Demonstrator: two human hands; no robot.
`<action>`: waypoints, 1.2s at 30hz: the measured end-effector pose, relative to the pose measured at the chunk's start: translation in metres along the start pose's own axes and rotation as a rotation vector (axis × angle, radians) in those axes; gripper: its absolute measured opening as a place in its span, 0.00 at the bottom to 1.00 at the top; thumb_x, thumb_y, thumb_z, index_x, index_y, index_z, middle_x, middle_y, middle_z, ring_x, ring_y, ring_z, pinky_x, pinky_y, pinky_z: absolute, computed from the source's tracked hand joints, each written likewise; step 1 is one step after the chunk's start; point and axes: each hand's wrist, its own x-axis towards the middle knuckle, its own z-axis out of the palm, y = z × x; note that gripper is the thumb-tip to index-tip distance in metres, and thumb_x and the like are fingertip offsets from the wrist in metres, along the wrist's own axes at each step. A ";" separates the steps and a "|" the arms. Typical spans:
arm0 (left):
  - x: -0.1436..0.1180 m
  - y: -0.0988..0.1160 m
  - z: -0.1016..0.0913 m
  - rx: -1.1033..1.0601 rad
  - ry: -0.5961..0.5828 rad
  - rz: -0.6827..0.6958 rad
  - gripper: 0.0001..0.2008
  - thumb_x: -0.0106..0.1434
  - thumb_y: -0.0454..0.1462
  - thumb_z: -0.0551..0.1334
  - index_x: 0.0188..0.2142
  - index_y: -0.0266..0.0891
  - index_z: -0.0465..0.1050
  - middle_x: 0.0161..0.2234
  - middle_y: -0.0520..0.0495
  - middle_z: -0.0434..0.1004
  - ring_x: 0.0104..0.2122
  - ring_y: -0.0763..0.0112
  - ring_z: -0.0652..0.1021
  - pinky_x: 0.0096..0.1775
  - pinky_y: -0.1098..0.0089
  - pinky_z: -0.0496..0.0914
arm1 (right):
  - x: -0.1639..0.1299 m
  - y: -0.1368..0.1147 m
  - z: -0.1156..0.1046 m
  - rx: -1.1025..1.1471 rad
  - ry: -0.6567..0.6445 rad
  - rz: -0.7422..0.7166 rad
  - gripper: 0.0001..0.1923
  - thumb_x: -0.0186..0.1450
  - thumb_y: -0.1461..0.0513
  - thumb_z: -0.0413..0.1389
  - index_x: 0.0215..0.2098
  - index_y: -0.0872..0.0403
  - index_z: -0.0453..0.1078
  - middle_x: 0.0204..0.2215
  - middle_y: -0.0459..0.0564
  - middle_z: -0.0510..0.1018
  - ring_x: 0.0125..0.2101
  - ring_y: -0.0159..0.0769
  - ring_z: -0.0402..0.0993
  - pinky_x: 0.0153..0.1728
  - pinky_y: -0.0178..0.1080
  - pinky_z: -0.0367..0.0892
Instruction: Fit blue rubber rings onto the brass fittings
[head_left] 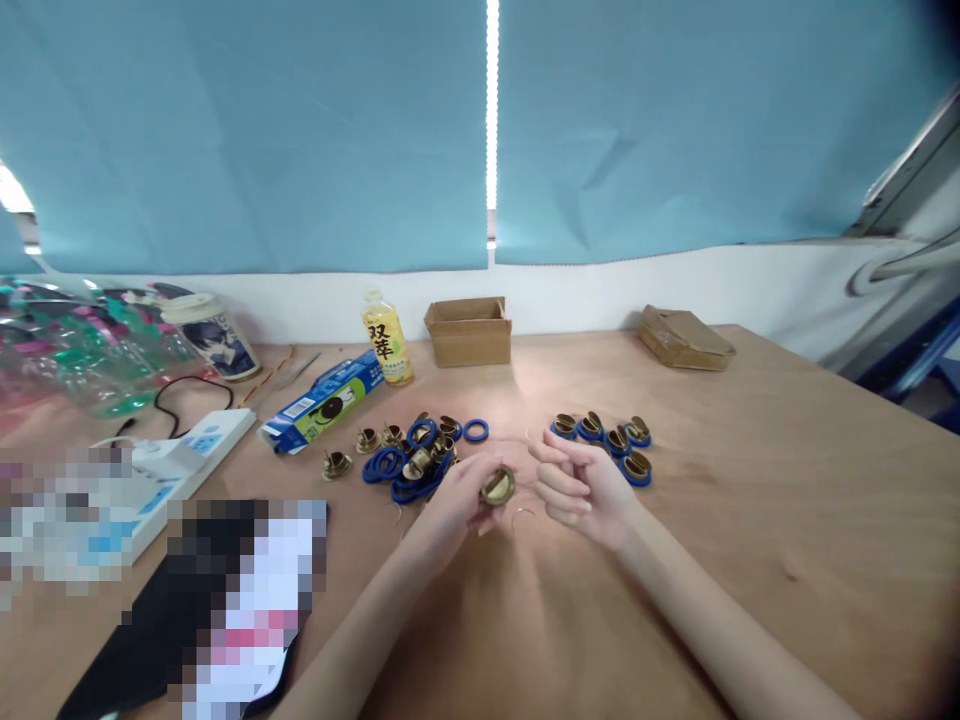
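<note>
I have the left hand (452, 502) pinching a brass cap (497, 487) over the worktop (765, 520), well off its back edge; the right hand (589, 490) curls nearby, whether gripping anything I can't tell.

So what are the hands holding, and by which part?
Left hand: a brass-coloured round piece, by its rim. Right hand: can't tell if anything's held.

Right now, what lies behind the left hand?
Just beyond the left hand lie brass-coloured pieces and blue rings, some overlapping; whatever the hand itself covers can't be seen.
</note>
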 end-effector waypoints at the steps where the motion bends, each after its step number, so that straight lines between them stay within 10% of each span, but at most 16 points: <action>1: -0.002 0.001 -0.001 0.064 0.008 -0.006 0.18 0.57 0.50 0.66 0.29 0.37 0.70 0.18 0.59 0.61 0.14 0.81 0.60 0.16 0.77 0.49 | 0.000 0.000 -0.001 0.011 -0.023 0.018 0.24 0.68 0.54 0.56 0.22 0.51 0.49 0.10 0.34 0.49 0.11 0.25 0.38 0.10 0.27 0.43; 10: -0.012 0.012 0.001 0.487 -0.083 0.261 0.13 0.64 0.46 0.62 0.35 0.38 0.77 0.23 0.55 0.69 0.22 0.76 0.63 0.25 0.73 0.57 | 0.001 0.006 0.004 -0.090 -0.073 0.078 0.19 0.67 0.54 0.58 0.25 0.52 0.57 0.11 0.31 0.48 0.11 0.23 0.34 0.09 0.25 0.42; 18: -0.012 0.006 0.002 0.404 -0.141 0.365 0.11 0.63 0.43 0.65 0.34 0.38 0.81 0.33 0.46 0.80 0.35 0.65 0.75 0.39 0.69 0.67 | -0.005 0.007 0.011 -0.289 0.028 0.061 0.13 0.69 0.53 0.55 0.45 0.53 0.69 0.11 0.30 0.49 0.11 0.23 0.34 0.10 0.27 0.38; 36: -0.017 0.015 0.003 0.445 -0.093 0.344 0.14 0.64 0.42 0.62 0.26 0.37 0.76 0.20 0.55 0.64 0.21 0.76 0.60 0.24 0.72 0.53 | -0.009 0.003 0.021 -0.637 0.206 -0.057 0.21 0.73 0.53 0.47 0.59 0.54 0.59 0.09 0.31 0.59 0.09 0.24 0.43 0.11 0.28 0.42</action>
